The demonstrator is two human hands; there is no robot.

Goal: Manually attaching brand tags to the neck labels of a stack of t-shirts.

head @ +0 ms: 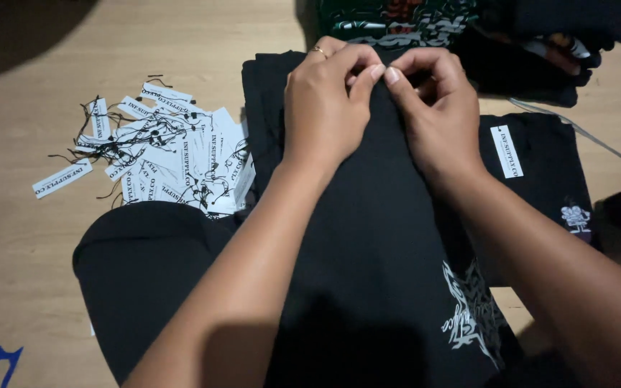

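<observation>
Pale wooden flooring (23, 237) carries a folded black shirt (368, 237) at centre. At its twelve-o'clock edge the left hand (323, 108) and right hand (436, 115) meet, fingertips pinching the fabric, apparently to steady one spot. White hang tags (174, 154) lie heaped at nine o'clock, within reach.

flat black printed shirt (368, 237), perhaps folded

Both hands, left hand (325, 108) and right hand (436, 115), pinch the black shirt (375, 244) at twelve o'clock; paper tags (174, 154) lie at ten.
</observation>
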